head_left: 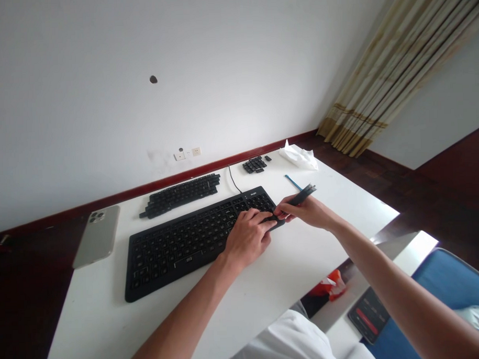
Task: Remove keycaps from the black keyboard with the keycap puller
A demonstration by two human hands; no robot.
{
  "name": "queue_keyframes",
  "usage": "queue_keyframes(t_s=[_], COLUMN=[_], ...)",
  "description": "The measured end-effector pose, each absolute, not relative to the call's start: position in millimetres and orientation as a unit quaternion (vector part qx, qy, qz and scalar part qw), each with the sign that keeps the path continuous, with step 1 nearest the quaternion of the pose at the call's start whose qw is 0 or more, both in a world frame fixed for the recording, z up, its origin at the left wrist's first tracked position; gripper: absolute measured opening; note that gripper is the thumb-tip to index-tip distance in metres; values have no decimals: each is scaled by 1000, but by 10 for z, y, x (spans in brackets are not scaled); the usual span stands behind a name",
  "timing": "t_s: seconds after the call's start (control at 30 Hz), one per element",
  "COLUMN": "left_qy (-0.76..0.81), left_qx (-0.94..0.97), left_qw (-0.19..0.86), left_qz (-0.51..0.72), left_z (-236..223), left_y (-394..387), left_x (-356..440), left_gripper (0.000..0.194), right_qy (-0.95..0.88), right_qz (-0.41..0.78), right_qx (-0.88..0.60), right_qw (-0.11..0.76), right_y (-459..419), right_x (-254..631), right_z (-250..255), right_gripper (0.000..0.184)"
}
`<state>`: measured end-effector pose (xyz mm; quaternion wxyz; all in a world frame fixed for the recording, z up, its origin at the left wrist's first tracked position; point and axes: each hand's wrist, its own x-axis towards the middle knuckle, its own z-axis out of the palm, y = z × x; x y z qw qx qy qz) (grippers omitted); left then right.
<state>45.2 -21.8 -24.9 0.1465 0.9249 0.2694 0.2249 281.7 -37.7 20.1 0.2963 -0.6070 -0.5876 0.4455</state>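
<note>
A black keyboard (179, 244) with its keycaps off lies across the white table (267, 288), and its right end is under my hands. My left hand (249, 234) rests over the number-pad side, fingers stretched out and pressing on the frame. Just right of it, my right hand (303, 211) is closed around a dark pen-like tool (302, 195). Its lower tip is hidden by my fingers at the keyboard's right edge. Behind the keyboard, loose black keycaps (181, 194) are laid out in rows. A smaller group of keycaps (254, 164) sits farther right.
A blue stick (292, 182) lies beyond my right hand, near crumpled white tissue (299, 157). At the left table edge is a pale phone (98, 234). The keyboard's cable (234, 180) runs back toward the wall. A dark phone (369, 315) lies lower right, by a blue seat (451, 282).
</note>
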Motion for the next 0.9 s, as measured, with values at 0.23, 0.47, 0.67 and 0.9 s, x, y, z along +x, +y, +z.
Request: queue_keyframes(t_s=[0.23,0.47,0.67,0.9], left_qy=[268,268,267,266], left_qx=[928,924,922,921], left_qw=[117,130,136,137], left_qz=[232,239,243,249], left_z=[-310,-309,-307,-335], left_y=[-230,-209,-199,-194], left_x=[469,472,482,476], left_gripper=[36,36,40,39], right_qy=[-527,-580,-612,-615], right_qz=[478,379,298,220], right_qx=[-623,-653,-651,-614], right_qw=[324,305,336,443], right_y=[-297,-376,-293,-237], right_x=[2815,2662,2509,2353], right_z=[124,240,172,-134], right_gripper=[26,18,23,41])
